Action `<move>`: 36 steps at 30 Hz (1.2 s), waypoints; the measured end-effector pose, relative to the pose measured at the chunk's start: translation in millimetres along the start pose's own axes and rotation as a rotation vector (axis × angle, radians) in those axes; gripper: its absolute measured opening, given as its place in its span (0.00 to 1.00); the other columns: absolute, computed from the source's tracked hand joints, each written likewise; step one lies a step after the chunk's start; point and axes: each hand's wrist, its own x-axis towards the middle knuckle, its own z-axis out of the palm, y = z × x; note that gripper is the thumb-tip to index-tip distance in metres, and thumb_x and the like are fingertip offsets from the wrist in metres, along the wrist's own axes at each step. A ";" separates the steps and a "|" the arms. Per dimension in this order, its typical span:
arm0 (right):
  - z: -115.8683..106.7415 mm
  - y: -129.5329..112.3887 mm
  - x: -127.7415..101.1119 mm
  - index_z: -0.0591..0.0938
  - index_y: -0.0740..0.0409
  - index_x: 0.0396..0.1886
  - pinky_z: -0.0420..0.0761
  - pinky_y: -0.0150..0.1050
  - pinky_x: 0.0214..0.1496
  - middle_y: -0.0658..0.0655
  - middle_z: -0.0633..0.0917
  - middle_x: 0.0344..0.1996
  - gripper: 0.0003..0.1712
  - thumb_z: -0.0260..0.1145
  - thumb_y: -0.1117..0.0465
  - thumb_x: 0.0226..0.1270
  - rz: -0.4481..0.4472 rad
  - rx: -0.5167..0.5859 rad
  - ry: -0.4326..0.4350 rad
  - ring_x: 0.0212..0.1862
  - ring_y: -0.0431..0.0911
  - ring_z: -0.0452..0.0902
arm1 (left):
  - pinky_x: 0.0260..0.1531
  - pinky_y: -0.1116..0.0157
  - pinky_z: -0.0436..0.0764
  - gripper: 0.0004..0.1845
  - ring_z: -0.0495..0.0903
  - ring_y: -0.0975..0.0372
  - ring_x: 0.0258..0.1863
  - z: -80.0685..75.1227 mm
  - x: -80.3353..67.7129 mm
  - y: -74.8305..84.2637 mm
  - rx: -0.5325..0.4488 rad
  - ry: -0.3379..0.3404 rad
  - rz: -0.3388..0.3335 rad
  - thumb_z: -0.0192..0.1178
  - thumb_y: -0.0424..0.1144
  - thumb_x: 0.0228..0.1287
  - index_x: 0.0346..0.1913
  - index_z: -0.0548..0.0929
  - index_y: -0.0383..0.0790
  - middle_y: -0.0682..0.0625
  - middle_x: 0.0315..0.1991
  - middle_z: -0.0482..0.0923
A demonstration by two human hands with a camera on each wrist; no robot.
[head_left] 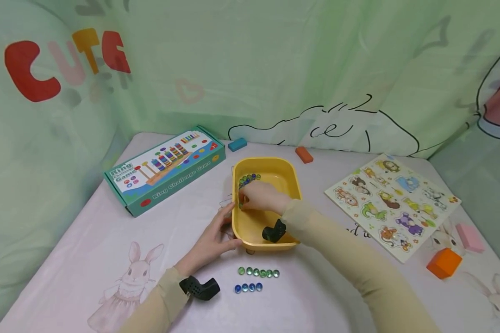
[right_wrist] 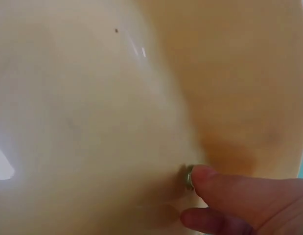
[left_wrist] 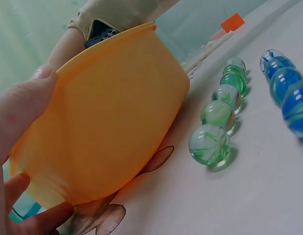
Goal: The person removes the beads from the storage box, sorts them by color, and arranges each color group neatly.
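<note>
Tub (head_left: 281, 178): open-topped; right hand (head_left: 260, 196) blocks the left middle, far right part reachable from above.
Near-left corner: left hand (head_left: 213, 237) in the way.
Near side: green marbles (head_left: 256, 272) and blue marbles (head_left: 252, 287), narrow strip between.
Right: forearm (head_left: 350, 259) crosses; beyond, worktop (head_left: 312, 178) free between tub and board (head_left: 393, 208).

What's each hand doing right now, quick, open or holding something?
Left hand: open, spread against the yellow tub.
Right hand: closed, pinching a green marble.

The left wrist view's right edge crops the nearest blue marble (left_wrist: 296, 110).
</note>
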 end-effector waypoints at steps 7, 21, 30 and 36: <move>-7.0 0.0 -14.4 0.83 0.54 0.34 0.75 0.32 0.37 0.49 0.83 0.29 0.08 0.67 0.55 0.59 -0.089 -0.019 -0.019 0.32 0.41 0.72 | 0.66 0.45 0.54 0.45 0.66 0.47 0.62 0.2 -0.8 1.1 0.005 -0.002 -0.009 0.63 0.35 0.58 0.73 0.47 0.43 0.39 0.69 0.56; -31.8 16.8 -67.3 0.81 0.53 0.32 0.72 0.31 0.36 0.48 0.80 0.26 0.04 0.66 0.58 0.59 -0.125 0.082 -0.033 0.31 0.41 0.70 | 0.66 0.46 0.53 0.46 0.66 0.57 0.63 6.3 5.5 -35.6 0.021 0.031 -0.005 0.65 0.45 0.56 0.73 0.48 0.55 0.52 0.70 0.56; -27.0 18.4 -99.1 0.81 0.49 0.33 0.73 0.31 0.34 0.44 0.79 0.25 0.04 0.66 0.56 0.59 -0.107 0.132 0.048 0.30 0.39 0.71 | 0.65 0.45 0.54 0.46 0.66 0.50 0.62 3.6 2.5 -18.2 0.007 0.020 0.002 0.65 0.37 0.56 0.73 0.48 0.47 0.42 0.69 0.57; -14.6 17.6 -122.2 0.82 0.49 0.34 0.73 0.29 0.30 0.42 0.78 0.24 0.04 0.67 0.57 0.59 -0.134 0.166 0.140 0.27 0.37 0.69 | 0.65 0.45 0.56 0.46 0.67 0.47 0.61 1.1 0.5 -4.3 0.021 0.007 0.007 0.64 0.36 0.56 0.73 0.47 0.40 0.38 0.67 0.58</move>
